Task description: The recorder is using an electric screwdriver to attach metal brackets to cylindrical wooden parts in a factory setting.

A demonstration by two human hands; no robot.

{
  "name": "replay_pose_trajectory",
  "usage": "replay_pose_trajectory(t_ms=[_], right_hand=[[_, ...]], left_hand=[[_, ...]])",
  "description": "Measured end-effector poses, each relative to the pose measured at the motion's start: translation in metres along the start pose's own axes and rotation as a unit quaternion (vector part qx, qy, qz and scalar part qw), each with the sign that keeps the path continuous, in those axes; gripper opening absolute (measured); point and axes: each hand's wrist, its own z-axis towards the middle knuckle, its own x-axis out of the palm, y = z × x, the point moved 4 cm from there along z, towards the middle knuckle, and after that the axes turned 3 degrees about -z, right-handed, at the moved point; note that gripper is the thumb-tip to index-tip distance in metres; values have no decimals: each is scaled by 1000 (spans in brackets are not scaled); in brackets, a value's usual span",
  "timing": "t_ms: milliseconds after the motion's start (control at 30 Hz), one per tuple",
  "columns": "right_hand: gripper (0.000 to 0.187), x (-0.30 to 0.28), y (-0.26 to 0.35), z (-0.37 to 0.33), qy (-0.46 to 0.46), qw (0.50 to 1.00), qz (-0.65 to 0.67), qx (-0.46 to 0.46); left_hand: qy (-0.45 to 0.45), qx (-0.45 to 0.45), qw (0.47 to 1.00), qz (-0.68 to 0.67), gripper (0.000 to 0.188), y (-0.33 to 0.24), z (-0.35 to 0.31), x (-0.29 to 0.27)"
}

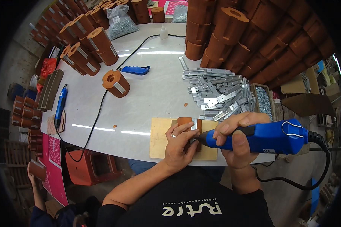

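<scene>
My right hand (236,147) is wrapped round a blue corded electric screwdriver (274,138) and holds it nearly level, its dark tip pointing left. That tip reaches the fingers of my left hand (178,149). With those fingers closed over it, my left hand grips a reddish-brown block (184,120) that has a metal strip (195,123) along its top. The block lies on a light wooden board (158,138) at the table's near edge. My fingers hide much of the block, and the exact point where the tip touches cannot be made out.
Metal strips (219,90) lie heaped beside a box of screws (263,100). Brown blocks (231,24) are stacked at the far right, more at the far left. One block (116,84) stands near a blue-handled tool (135,70). Another blue screwdriver (60,106) lies left. A person's hand (31,172) holds a block.
</scene>
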Motion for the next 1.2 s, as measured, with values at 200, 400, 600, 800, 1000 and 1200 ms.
replay_pose_trajectory(t_ms=[200,400,600,800,1000,1200], right_hand=[[31,1,2,-1,49,997,-59,29],[33,4,0,-2,78,994,-68,18],[32,3,-4,-1,69,996,-41,23],[33,8,-6,-4,83,995,-50,11],[33,4,2,0,71,996,38,32],[33,-33,14,4,-36,985,165,-41]], left_hand=[[9,-8,1000,1,37,2,-1,0],[18,-5,1000,5,40,3,-1,1],[17,-9,1000,5,44,5,-1,0],[21,10,1000,11,47,7,-3,3],[49,55,997,17,73,11,-1,-1],[267,-66,949,154,127,40,2,-26]])
